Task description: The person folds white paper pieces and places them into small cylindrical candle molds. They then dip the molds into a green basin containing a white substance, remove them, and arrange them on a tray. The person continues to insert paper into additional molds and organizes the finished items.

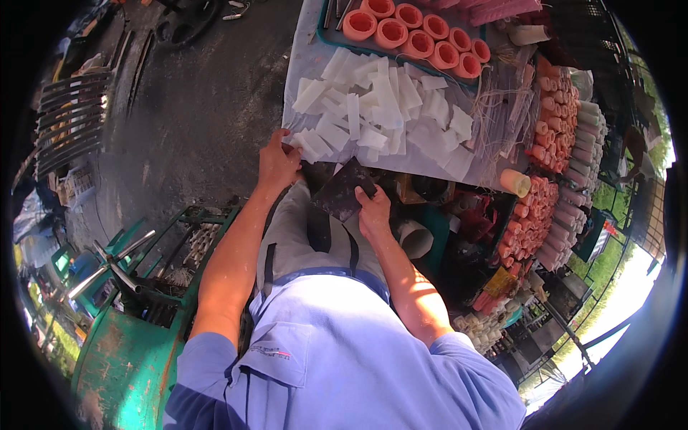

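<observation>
My right hand [374, 212] grips a dark, flat square sheet [345, 189] by its edge, thumb on top. The sheet is tilted above my lap, just below the table's near edge. At the near left corner of the table [292, 86], my left hand [278, 163] has its fingers curled, close against the pile of white translucent strips [373, 107]. Whether it pinches one of these strips is hidden.
Behind the strips, a green-rimmed tray [326, 44] holds several orange-pink rings [390, 33]. Stacked orange rolls [529, 218] and a loose yellowish roll [514, 183] are at the right. A green machine [118, 362] with a metal cross handle [111, 265] stands at my left.
</observation>
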The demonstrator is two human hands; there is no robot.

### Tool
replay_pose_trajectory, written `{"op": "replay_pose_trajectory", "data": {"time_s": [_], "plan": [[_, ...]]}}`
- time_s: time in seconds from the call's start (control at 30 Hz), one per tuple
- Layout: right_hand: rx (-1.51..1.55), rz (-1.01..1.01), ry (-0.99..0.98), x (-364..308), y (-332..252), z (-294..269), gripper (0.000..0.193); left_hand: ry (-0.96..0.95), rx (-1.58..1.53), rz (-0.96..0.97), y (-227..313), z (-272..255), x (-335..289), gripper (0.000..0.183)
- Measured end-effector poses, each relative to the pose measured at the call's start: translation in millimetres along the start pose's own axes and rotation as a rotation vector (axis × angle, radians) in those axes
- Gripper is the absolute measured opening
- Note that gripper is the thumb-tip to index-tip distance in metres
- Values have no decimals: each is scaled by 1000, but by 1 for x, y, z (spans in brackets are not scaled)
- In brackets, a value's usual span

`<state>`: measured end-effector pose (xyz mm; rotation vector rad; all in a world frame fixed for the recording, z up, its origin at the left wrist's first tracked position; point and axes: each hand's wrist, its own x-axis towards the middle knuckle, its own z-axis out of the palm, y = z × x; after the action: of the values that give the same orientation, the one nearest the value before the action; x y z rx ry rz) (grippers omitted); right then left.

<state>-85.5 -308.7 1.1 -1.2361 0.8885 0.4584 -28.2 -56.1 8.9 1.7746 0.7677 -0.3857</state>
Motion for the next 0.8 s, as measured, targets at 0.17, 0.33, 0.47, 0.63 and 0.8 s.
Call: {"op": "replay_pose_trajectory", "data": {"time_s": [0.17,0.33,0.47,0.63,0.8], "plan": [[82,22,35,13,23,26,25,17,518,366,-3,-1,8,62],[147,34,44,25,19,72,23,-227,694,457,19,6,21,74],[217,-86,-117,36,21,95,21,-306,785,439,43,6,21,78],[244,-116,-174,14,20,86,26,-387,831,419,64,-5,0,81],[315,-205,-233,-3,-12,69,28,-383,770,463,107,-5,-26,81]]}}
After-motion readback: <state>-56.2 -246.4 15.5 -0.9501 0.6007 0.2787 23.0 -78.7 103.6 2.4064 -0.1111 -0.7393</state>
